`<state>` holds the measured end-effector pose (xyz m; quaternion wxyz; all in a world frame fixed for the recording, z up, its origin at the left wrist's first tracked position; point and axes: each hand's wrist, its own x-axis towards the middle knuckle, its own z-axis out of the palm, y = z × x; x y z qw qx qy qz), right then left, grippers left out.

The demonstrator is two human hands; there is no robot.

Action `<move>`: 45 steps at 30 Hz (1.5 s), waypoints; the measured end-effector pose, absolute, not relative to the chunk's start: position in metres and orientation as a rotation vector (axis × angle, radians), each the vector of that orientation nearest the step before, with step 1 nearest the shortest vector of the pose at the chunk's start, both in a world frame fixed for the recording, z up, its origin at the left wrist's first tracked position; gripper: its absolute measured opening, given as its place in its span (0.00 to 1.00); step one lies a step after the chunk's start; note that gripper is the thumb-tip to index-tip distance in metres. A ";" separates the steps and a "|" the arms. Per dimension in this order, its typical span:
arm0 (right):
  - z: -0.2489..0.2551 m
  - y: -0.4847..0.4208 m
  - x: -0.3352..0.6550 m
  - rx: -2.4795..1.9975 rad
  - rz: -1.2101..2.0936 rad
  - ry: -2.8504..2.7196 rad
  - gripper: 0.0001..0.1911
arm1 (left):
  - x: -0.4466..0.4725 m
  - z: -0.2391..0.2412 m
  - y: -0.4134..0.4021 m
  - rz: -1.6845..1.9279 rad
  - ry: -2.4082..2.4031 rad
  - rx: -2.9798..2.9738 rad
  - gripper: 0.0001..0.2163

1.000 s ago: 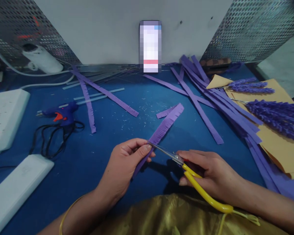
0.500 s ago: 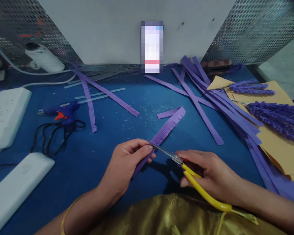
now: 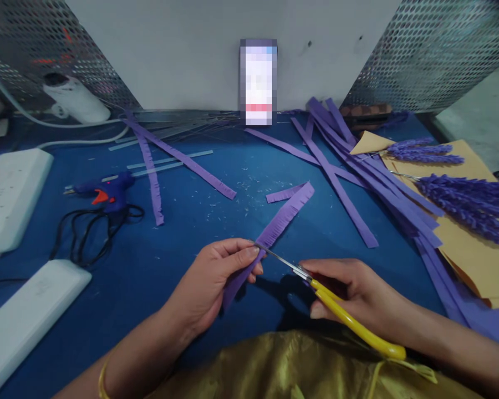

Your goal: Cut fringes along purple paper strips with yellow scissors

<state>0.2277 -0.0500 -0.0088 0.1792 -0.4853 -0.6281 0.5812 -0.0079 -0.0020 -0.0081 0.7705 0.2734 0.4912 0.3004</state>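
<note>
My left hand point(image 3: 216, 277) pinches a folded purple paper strip point(image 3: 280, 220) between thumb and fingers; the strip runs up and right over the blue table, its far part fringed along one edge. My right hand point(image 3: 353, 296) is closed round yellow-handled scissors point(image 3: 336, 310). Their metal blades point left and meet the strip right beside my left thumb. A short purple offcut point(image 3: 283, 194) lies just beyond the strip's far end.
Many long purple strips point(image 3: 349, 166) lie at the right, beside finished purple flower stems point(image 3: 469, 199) on tan paper point(image 3: 478, 255). Two more strips point(image 3: 166, 155) and a blue glue gun point(image 3: 103, 191) with black cord lie left. White power strips point(image 3: 12, 194) sit at far left.
My left hand has slid a little down and toward me along the strip. The scissors and my right hand shifted slightly lower too. The strip's far end stays put.
</note>
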 end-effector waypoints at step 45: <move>-0.008 -0.053 0.227 -1.383 1.117 -2.109 0.25 | -0.003 -0.005 -0.007 0.728 1.215 0.692 0.05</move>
